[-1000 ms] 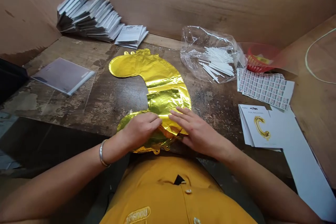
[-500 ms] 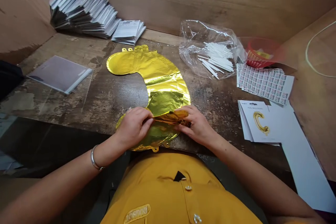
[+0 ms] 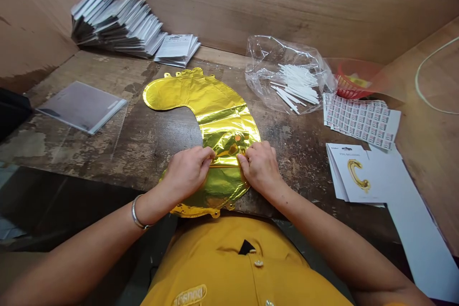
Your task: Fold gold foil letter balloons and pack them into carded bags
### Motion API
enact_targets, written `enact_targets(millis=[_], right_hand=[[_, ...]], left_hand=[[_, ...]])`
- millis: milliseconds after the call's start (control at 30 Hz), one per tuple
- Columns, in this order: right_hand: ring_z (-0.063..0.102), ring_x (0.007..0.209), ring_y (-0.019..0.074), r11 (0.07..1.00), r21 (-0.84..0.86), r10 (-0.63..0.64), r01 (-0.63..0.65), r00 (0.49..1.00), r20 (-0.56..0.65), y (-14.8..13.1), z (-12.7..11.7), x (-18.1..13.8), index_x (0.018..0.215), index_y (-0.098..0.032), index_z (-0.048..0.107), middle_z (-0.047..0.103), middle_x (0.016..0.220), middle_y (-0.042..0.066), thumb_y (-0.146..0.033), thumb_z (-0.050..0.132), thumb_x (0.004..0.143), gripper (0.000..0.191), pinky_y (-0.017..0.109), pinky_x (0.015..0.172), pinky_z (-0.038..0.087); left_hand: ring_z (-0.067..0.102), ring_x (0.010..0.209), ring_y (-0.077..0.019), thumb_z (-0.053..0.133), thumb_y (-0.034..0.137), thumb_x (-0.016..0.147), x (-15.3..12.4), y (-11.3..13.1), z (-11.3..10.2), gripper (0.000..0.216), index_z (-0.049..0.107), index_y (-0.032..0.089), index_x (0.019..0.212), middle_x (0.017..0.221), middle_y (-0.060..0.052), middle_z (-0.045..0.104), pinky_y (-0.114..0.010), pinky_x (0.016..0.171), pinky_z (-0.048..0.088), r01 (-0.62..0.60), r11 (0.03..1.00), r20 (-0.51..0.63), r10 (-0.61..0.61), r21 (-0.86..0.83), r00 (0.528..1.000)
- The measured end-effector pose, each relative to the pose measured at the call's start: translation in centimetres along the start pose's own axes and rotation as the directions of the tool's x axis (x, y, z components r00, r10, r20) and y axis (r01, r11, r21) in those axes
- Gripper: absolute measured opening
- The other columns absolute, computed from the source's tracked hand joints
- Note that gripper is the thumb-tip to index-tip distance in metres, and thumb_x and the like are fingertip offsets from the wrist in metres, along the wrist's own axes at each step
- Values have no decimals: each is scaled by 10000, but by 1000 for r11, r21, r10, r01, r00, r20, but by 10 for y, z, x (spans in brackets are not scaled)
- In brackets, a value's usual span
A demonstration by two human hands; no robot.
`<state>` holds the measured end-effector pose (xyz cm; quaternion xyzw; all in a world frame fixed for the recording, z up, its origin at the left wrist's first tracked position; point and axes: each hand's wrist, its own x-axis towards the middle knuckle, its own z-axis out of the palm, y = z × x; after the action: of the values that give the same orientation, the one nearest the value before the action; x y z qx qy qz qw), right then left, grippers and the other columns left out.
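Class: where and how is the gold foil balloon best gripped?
Probably pinch the balloon by both edges at its crosswise crease, left hand from the inner curve, right hand from the outer: it lies largely flat, so edges offer the best purchase.

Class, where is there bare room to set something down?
Bare brown wood lies between the clear plastic rectangular sleeve and gold C-shaped foil balloon, and between balloon and white picture cards. Back right is crowded: clear plastic bag, red plastic basket, white printed sheets.
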<state>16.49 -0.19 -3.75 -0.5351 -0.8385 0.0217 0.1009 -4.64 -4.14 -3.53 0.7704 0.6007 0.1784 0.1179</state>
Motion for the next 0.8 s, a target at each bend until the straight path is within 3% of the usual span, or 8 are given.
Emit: enact_targets(millis=[100,200,267,333,467,567,700,800], right_hand=[[481,867,266,999,-30,-14,14,1000,7,1,0,3,682,-199,621,604,796,99,-348,550,913,284,383,718,380],[486,857,263,999,-33,-25,26,1000,13,2,0,5,682,-199,629,607,791,100,-353,558,906,281,379,715,392],[497,860,263,999,-30,-20,21,1000,23,2,-2,6,683,-199,631,615,797,102,-356,564,904,279,376,717,405],[514,868,272,1000,-27,7,-6,1000,17,1,-5,6,713,-195,643,627,810,110,-364,573,897,260,381,725,424],[492,1177,329,997,-27,-74,73,995,-62,-8,-7,1,1138,-133,648,623,1198,181,-314,532,919,307,464,967,408],[322,1405,309,962,18,-273,272,959,79,-12,-1,-5,1418,-104,446,425,1495,170,-373,467,953,538,492,1144,262],[218,1466,305,955,75,-296,287,923,247,-12,5,-8,1500,-85,307,249,1582,168,-465,411,964,665,524,1175,218],[198,1471,298,956,82,-293,281,919,266,-9,3,-7,1503,-84,303,237,1582,165,-455,404,968,659,516,1184,206]], left_hand=[[630,718,-198,493,212,924,0,1,-3,164,656,198,921,811,-46,675,-303,639,458,-67,988,-18,70,142,997],[607,1082,-289,516,152,887,4,-1,-7,240,649,185,1085,1147,-127,672,-453,925,455,-216,933,-53,241,287,969],[467,1312,-295,496,114,885,8,-7,-7,398,572,208,1264,1381,-102,563,-534,1103,295,-400,874,40,405,276,913],[414,1373,-249,453,98,900,13,-13,-3,479,494,220,1361,1454,-66,502,-527,1161,199,-515,837,186,485,186,855],[387,1399,-219,404,130,928,15,-19,6,487,455,205,1406,1499,-78,436,-495,1176,168,-474,875,268,436,95,859],[397,1392,-231,412,227,950,11,-18,4,466,452,204,1414,1488,-88,452,-497,1180,152,-438,895,237,409,88,882],[393,1365,-396,587,591,820,0,-23,-13,783,439,104,1415,1445,-214,472,-625,1131,166,-206,954,130,180,216,975],[340,1382,-438,680,508,775,-4,-25,-24,799,432,87,1408,1480,-230,417,-631,1118,187,-150,941,25,150,304,988]])
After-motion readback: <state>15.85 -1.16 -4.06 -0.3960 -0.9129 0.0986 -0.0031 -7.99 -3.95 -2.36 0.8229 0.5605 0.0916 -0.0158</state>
